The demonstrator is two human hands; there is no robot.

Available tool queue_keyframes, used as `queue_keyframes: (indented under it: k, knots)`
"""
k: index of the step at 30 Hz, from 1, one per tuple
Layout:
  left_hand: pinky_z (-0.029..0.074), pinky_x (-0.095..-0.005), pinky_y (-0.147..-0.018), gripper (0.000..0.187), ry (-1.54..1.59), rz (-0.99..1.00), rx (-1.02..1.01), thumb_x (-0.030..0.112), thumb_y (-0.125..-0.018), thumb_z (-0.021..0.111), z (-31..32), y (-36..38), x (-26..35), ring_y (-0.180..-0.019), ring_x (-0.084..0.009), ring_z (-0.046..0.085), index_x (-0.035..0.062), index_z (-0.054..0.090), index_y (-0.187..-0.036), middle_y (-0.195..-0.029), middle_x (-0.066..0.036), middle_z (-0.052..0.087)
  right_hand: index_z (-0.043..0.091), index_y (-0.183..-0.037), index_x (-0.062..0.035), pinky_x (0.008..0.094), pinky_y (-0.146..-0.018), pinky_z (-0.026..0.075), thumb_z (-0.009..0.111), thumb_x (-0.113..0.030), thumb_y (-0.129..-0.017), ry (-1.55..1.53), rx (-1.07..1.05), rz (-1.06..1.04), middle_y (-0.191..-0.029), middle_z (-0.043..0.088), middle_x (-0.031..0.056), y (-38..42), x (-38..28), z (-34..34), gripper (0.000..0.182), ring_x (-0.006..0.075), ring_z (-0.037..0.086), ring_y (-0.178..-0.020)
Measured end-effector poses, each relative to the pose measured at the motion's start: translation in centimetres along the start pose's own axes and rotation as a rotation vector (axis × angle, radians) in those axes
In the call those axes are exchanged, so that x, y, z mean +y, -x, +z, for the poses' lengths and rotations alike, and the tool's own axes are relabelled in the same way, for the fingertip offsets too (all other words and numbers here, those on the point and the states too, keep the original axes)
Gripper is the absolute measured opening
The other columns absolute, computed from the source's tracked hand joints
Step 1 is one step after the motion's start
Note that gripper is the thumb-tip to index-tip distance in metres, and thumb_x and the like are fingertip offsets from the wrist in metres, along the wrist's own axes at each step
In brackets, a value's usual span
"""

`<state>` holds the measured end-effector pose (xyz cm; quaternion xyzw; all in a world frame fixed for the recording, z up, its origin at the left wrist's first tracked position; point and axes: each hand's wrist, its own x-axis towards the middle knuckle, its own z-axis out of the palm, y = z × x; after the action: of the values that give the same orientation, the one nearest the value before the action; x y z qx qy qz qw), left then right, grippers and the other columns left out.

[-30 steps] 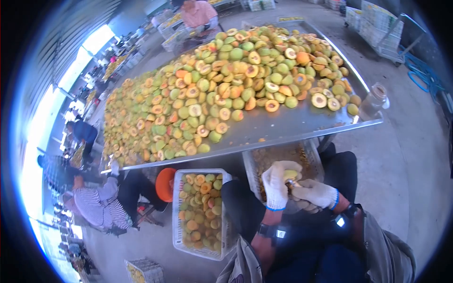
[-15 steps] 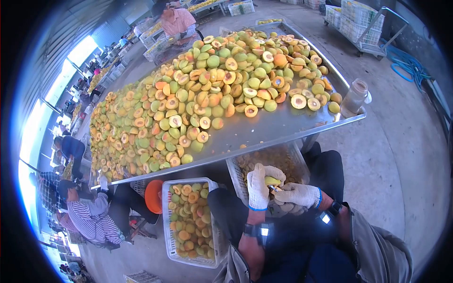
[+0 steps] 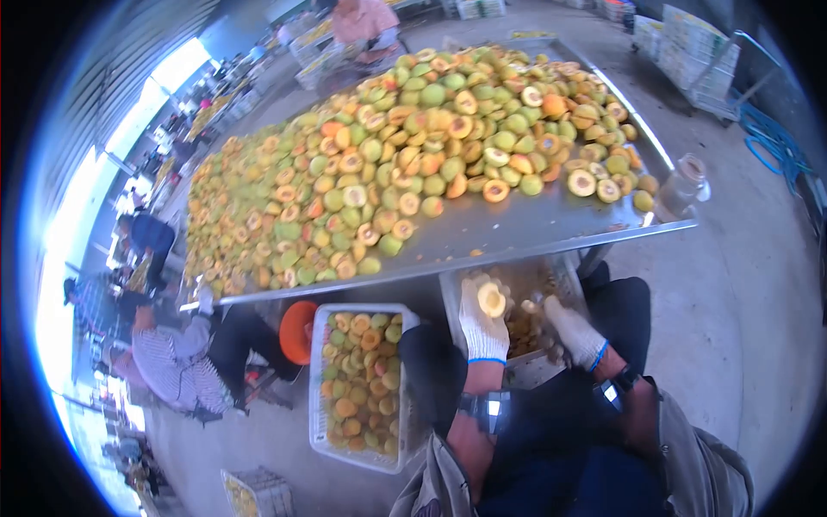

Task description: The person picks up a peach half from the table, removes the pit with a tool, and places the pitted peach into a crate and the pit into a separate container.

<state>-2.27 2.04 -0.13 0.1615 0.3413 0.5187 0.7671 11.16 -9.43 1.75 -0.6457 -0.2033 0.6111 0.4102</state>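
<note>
My left hand (image 3: 483, 327), in a white knit glove with a blue cuff, holds a peach half (image 3: 492, 300), its pale cut face turned up. To the right, my right hand (image 3: 575, 332) wears a matching glove and is smeared by motion. Its fingers look closed around a small tool (image 3: 531, 304), too blurred to make out well. Both hands are apart, above a white crate (image 3: 451, 317) with brownish pits and scraps inside. Beyond them, a metal table (image 3: 525, 226) bears a big heap of halved peaches (image 3: 388, 159).
A white crate (image 3: 319, 392) full of peach halves stands left of my legs, beside an orange bucket (image 3: 297, 333). A clear jar (image 3: 683, 185) stands on the table's right corner. Co-workers sit at left (image 3: 177, 362) and across the table (image 3: 366, 24). A crate trolley (image 3: 702, 65) stands behind.
My hands were together around a peach half with a metal tool between them; now they have separated. The peach half's cut face now shows. The whole view has shifted.
</note>
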Motion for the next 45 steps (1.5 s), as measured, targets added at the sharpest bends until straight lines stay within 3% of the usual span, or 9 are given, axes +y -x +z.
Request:
queue_keyframes:
  k: [6,8,10,16,22,27,32,40,45]
  knots:
    - [0.056,-0.0414,-0.080,0.034,-0.398,0.569,0.266,0.028,-0.104,0.059,-6.6,0.0,10.7,-0.094,-0.0235,0.066,0.0009,0.063,-0.125,-0.101,-0.010,0.066,0.057,-0.090,-0.0134,0.0249,-0.041,0.037,0.048,-0.062,-0.105,-0.424,0.027,-0.032,-0.065,0.051,-0.0036,-1.2,1.5,-1.7,0.052,0.0075,0.044,-0.045]
    - [0.057,-0.0392,-0.084,0.040,-1.155,0.906,0.489,0.030,-0.100,0.062,-11.4,0.9,14.1,-0.102,-0.0255,0.065,0.0015,0.065,-0.128,-0.112,-0.014,0.065,0.056,-0.089,-0.0145,0.0248,-0.043,0.039,0.053,-0.058,-0.105,-0.403,0.054,-0.010,-0.065,0.051,-0.0035,-1.4,2.0,-1.9,0.047,0.0077,0.046,-0.046]
    - [0.055,-0.0415,-0.090,0.047,-0.619,0.669,0.588,0.036,-0.103,0.058,-15.8,0.9,18.4,-0.112,-0.0275,0.064,0.0004,0.064,-0.132,-0.122,-0.018,0.066,0.056,-0.089,-0.0147,0.0250,-0.043,0.039,0.055,-0.056,-0.105,-0.428,0.060,-0.014,-0.065,0.051,-0.0035,-1.2,1.9,-1.4,0.044,0.0078,0.046,-0.046]
    - [0.052,-0.0427,-0.093,0.046,-1.586,0.490,1.149,0.031,-0.104,0.054,-24.2,1.6,22.0,-0.101,-0.0315,0.068,-0.0064,0.067,-0.128,-0.113,-0.024,0.073,0.057,-0.088,-0.0141,0.0258,-0.042,0.039,0.050,-0.052,-0.109,-0.342,0.100,0.008,-0.066,0.055,-0.0015,-1.3,1.9,-0.1,0.044,0.0089,0.049,-0.046]
    - [0.053,-0.0344,-0.098,0.027,-1.408,0.790,0.229,0.008,-0.098,0.062,-6.6,-1.6,15.9,-0.107,-0.0253,0.070,-0.0069,0.071,-0.119,-0.115,-0.019,0.075,0.057,-0.088,-0.0135,0.0279,-0.044,0.041,0.050,-0.051,-0.109,-0.321,0.039,0.015,-0.066,0.055,-0.0005,-2.1,1.3,0.7,0.043,0.0107,0.050,-0.046]
    - [0.052,-0.0432,-0.099,0.043,-1.569,0.693,-0.146,0.034,-0.095,0.065,5.0,-11.3,6.5,-0.106,-0.0413,0.071,-0.0019,0.074,-0.116,-0.111,-0.026,0.074,0.055,-0.089,-0.0138,0.0282,-0.046,0.043,0.050,-0.049,-0.109,-0.422,-0.004,0.036,-0.067,0.053,-0.0011,-2.1,1.5,0.2,0.041,0.0112,0.050,-0.048]
    - [0.052,-0.0484,-0.098,0.060,-1.806,0.283,0.040,0.055,-0.089,0.064,11.4,-19.2,0.3,-0.111,-0.0394,0.069,0.0007,0.076,-0.112,-0.114,-0.030,0.072,0.054,-0.092,-0.0129,0.0287,-0.049,0.045,0.051,-0.046,-0.109,-0.502,-0.031,-0.027,-0.071,0.055,-0.0002,-3.0,3.1,-1.2,0.037,0.0120,0.052,-0.051]
    - [0.050,-0.0507,-0.101,0.062,-2.037,0.498,0.321,0.055,-0.078,0.076,9.3,-24.1,-4.3,-0.118,-0.0403,0.061,0.0014,0.076,-0.109,-0.113,-0.022,0.071,0.055,-0.095,-0.0110,0.0257,-0.045,0.043,0.055,-0.038,-0.107,-0.481,-0.169,-0.016,-0.073,0.057,-0.0001,-2.4,1.4,-1.6,0.030,0.0106,0.053,-0.050]
    - [0.056,-0.0378,-0.078,0.039,-1.595,0.556,-0.143,0.030,-0.080,0.079,10.1,-19.2,-0.6,-0.085,-0.0267,0.070,-0.0009,0.071,-0.101,-0.092,-0.014,0.073,0.057,-0.098,-0.0098,0.0247,-0.047,0.045,0.057,-0.036,-0.106,-0.387,-0.093,-0.116,-0.074,0.058,-0.0013,-3.2,3.2,-1.2,0.028,0.0091,0.055,-0.052]
